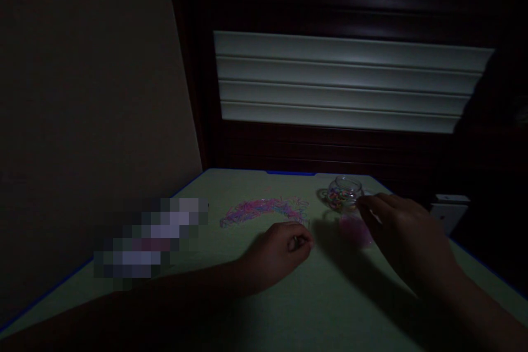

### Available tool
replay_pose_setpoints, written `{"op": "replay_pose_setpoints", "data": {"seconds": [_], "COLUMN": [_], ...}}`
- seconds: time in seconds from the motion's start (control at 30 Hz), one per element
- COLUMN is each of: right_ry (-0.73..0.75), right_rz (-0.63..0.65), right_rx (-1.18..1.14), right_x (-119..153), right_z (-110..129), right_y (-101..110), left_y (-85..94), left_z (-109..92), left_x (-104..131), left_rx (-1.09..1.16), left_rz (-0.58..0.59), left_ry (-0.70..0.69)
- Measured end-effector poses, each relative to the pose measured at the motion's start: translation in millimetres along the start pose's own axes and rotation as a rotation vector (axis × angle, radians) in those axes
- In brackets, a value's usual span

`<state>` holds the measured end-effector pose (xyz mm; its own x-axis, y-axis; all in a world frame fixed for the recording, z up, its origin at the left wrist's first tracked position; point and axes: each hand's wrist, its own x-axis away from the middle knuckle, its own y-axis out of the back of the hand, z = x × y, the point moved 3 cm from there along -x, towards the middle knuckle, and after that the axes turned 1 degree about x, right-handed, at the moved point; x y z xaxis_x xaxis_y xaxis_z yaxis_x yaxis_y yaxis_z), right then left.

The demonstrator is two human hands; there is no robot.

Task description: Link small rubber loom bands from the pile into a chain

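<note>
A curved band of small pink, purple and blue loops (264,209) lies on the table. My left hand (284,253) is just in front of its right end, fingers curled and pressed together; what they hold, if anything, is too small to name. My right hand (400,231) is raised at the right with thumb and fingertips pinched, its contents too small to make out. Beside those fingertips stands a clear glass jar (345,190) with multicoloured loops inside. Below them is a translucent pink item (355,231), partly hidden by my right hand.
The pale green table (289,319) has a blue edge. A pixelated pale patch (152,242) covers something at the left. Beyond the table's right edge is a white box (449,215). A wall (94,93) rises at the left, and a dark slatted panel (350,82) stands behind.
</note>
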<state>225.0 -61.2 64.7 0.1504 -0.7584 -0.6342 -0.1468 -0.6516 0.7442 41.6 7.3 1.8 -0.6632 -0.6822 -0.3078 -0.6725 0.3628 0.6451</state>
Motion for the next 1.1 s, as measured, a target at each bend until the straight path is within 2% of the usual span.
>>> {"op": "replay_pose_setpoints", "data": {"seconds": [0.17, 0.3, 0.6, 0.93, 1.1], "right_ry": [-0.042, -0.056, -0.059, -0.058, -0.013], "right_rz": [0.085, 0.139, 0.190, 0.154, 0.155], "right_rx": [0.172, 0.203, 0.171, 0.154, -0.015], "right_x": [-0.6, 0.8, -0.9, 0.9, -1.4], "right_z": [-3.0, -3.8, -4.9, -6.7, 1.6], "right_y": [0.4, -3.2, -4.5, -6.3, -5.8], "left_y": [-0.8, -0.7, -1.3, -0.2, -0.7], "left_z": [1.3, 2.1, 3.1, 0.2, 2.1], "left_x": [0.9, 1.4, 1.3, 1.0, 1.0], "left_rx": [0.005, 0.006, 0.010, 0.003, 0.008], "left_rz": [0.009, 0.006, 0.009, -0.003, 0.007], "left_ry": [0.011, 0.014, 0.019, 0.018, 0.029]}}
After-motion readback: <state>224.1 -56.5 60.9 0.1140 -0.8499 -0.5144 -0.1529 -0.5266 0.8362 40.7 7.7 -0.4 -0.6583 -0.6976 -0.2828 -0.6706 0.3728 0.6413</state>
